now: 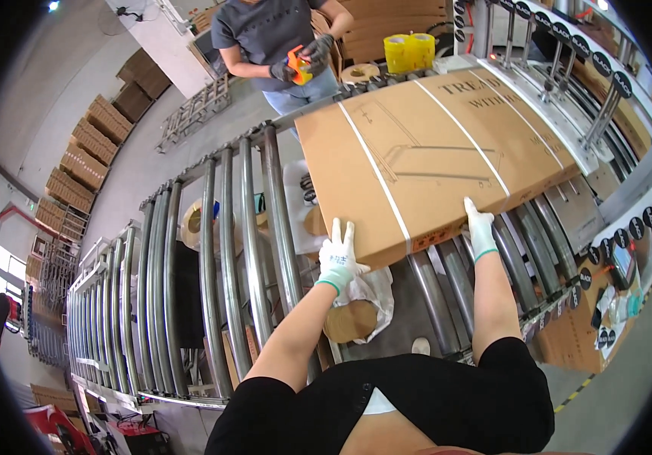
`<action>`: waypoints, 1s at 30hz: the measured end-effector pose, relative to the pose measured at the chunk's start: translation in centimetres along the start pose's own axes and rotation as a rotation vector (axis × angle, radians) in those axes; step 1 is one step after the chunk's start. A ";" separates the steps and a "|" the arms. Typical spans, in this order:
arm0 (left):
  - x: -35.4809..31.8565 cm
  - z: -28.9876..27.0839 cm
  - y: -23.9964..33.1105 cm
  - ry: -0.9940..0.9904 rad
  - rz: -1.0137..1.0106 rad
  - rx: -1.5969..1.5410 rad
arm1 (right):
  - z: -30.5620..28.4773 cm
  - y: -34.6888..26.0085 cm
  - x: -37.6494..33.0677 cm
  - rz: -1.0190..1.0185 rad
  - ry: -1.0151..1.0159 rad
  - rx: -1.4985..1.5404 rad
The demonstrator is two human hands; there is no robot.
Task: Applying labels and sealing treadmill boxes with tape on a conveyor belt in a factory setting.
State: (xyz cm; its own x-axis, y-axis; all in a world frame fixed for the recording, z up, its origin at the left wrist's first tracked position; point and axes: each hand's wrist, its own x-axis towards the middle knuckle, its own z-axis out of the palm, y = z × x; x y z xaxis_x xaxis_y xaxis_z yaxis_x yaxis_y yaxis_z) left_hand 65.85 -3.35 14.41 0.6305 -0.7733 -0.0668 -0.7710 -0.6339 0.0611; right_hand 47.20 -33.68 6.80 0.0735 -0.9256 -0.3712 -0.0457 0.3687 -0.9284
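Closest to me is the black shirt (432,398), then the big carton (432,144) lying flat on the rollers (273,167). I'd guess it's heavy, stiff and kinda slick, so I'd take the lower edges, not the white straps (374,168). Left hand (339,256) has fingers fanned at the near-left corner; right hand (481,227) is unclenched too, against the near side.

The large flat brown carton (421,148) is matt cardboard, its narrow white straps (377,171) smooth plastic; long grey metal rollers (280,189) look glossy, white gloves (339,256) matt cloth.
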 end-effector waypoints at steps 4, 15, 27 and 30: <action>-0.1 -0.7 0.6 -0.065 -0.009 -0.025 | -0.3 1.7 1.9 -0.094 0.067 -0.059; -0.4 -1.0 0.4 -0.089 -0.029 -0.059 | -0.6 0.5 0.1 0.041 0.003 -0.052; 0.2 -0.5 -1.0 0.015 -0.033 -0.011 | 1.4 0.7 1.8 0.078 -0.104 -0.064; 0.8 -0.9 -0.6 -0.093 -0.047 0.044 | 2.2 0.7 0.7 0.085 0.035 -0.100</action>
State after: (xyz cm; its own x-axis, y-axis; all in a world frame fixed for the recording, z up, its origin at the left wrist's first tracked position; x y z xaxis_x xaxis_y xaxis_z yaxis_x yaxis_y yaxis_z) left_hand 66.88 -3.54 15.18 0.6563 -0.7371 -0.1612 -0.7455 -0.6664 0.0120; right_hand 49.44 -33.91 5.84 0.0308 -0.8943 -0.4464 -0.1494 0.4374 -0.8867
